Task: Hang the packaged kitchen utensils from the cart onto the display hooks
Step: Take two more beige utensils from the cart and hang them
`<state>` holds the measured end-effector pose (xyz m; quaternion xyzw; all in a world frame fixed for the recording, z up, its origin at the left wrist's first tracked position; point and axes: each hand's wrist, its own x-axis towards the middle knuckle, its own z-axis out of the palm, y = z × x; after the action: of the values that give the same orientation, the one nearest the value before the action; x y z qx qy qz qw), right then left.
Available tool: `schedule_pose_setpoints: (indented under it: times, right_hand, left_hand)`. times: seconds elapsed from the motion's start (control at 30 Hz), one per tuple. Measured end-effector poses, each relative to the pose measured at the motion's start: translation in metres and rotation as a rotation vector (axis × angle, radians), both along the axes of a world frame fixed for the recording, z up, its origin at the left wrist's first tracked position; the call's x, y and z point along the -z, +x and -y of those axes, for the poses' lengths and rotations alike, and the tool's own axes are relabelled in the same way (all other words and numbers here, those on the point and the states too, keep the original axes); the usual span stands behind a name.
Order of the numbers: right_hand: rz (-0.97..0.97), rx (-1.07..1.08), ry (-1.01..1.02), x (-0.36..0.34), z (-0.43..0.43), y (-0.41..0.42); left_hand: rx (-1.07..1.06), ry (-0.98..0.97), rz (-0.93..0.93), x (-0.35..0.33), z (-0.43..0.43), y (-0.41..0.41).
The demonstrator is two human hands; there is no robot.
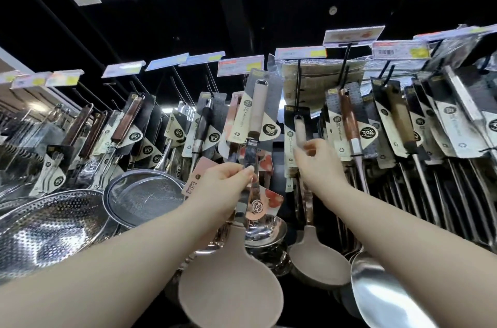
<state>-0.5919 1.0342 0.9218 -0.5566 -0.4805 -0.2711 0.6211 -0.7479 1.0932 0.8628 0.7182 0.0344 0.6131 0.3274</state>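
The left hand point(228, 182) is holding a packaged beige-handled spoon point(256, 110) up against the display. Its fingers point(248, 169) are curling round the shiny metal neck just below the handle and pinching it against the thumb. The spoon's backing card point(265, 91) is riding high, with its top edge just under a red-and-white price label point(240, 65). I cannot tell whether the card's hole is catching a hook, because the card is hiding whatever sits behind it. I'm judging this one as not yet hung, since the hand is taking its weight.

On the other side, the right hand point(320, 166) is reaching to a matching beige spoon point(299, 130) that is hanging from a black hook point(298, 85). The fingers point(313, 145) are pinching the lower end of its handle, probably steadying it or making room alongside.

As for progress, the wall is looking well stocked. Wood-handled utensils point(349, 123) are hanging in packed rows to the right, and more carded pieces are hanging to the left. A mesh strainer point(145, 193) and a perforated skimmer point(51, 228) are sitting low on the left. The cart is out of view, so there is no telling how many pieces are waiting. What's left for the spoon in hand looks like seating its card on a hook and letting go.
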Motion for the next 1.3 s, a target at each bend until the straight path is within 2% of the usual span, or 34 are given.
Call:
schedule_pose_setpoints:
  times: [0.07, 0.1, 0.17, 0.3, 0.4, 0.57, 1.0, 1.3]
  right_hand:
    - [-0.133, -0.473, -0.142, 0.006, 0.018, -0.023]
    - [-0.17, -0.599, -0.253, 0.009, 0.027, -0.032]
    - [-0.123, -0.656, -0.335, 0.012, 0.033, -0.038]
    - [-0.175, -0.557, -0.132, 0.01, 0.035, -0.034]
    - [-0.213, -0.506, -0.062, 0.005, 0.041, -0.025]
    - [-0.204, -0.455, -0.05, -0.002, 0.051, -0.016]
    - [-0.179, -0.404, -0.068, 0.005, 0.033, -0.011]
    - [-0.19, -0.402, -0.006, -0.024, 0.04, -0.017]
  left_hand:
    - [0.051, 0.01, -0.015, -0.003, 0.009, 0.007]
    - [0.068, 0.014, -0.019, -0.004, 0.014, 0.011]
    - [0.091, 0.02, -0.016, -0.008, 0.021, 0.022]
    - [0.122, 0.019, -0.041, -0.011, 0.035, 0.039]
    - [0.116, -0.017, -0.097, -0.009, 0.039, 0.051]
    - [0.2, -0.063, -0.187, 0.003, 0.047, 0.062]
    - [0.231, -0.059, -0.183, 0.019, 0.043, 0.058]
    - [0.172, -0.001, -0.119, -0.008, 0.046, 0.054]
